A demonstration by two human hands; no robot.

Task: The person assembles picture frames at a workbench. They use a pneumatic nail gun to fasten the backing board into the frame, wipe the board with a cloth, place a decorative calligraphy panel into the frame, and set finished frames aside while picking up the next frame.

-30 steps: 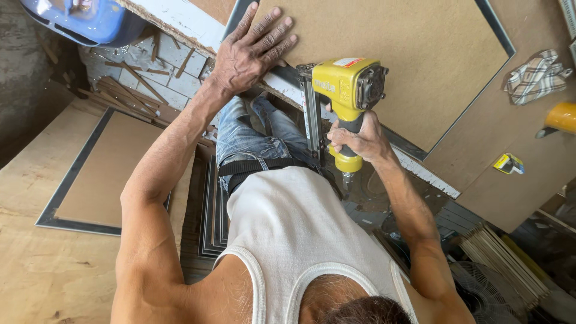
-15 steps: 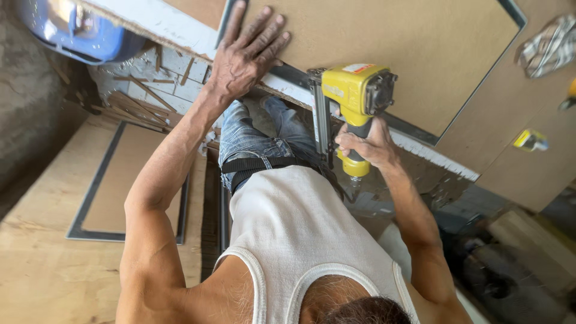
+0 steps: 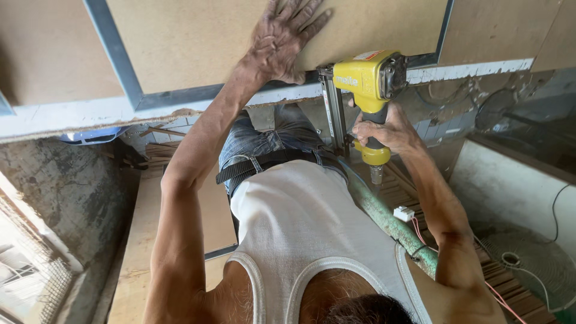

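head view, left to right: a rough grey wall stands at the far left, and above it a flat brown board edged with a grey-blue frame strip rests on a white-edged worktop. the left hand lies flat and spread on the board, fingers splayed, palm pressing down near the frame edge; it grasps nothing, only bears on the panel. just right of it the yellow nail gun stands with its nose against the frame edge, its slim magazine hanging down beside the jeans. the right hand is wrapped tight around the gun's handle, so that grip is fully closed on the tool; whether a finger sits on the trigger i cannot tell. a green hose trails back from the handle's base past the white vest, and a fan grille lies low at the right.

to do this well, i judge the nose should sit square and firm on the strip before firing, the flat hand should stay well apart from the nose line, and the hose should hang slack so it does not tug the gun off its mark.
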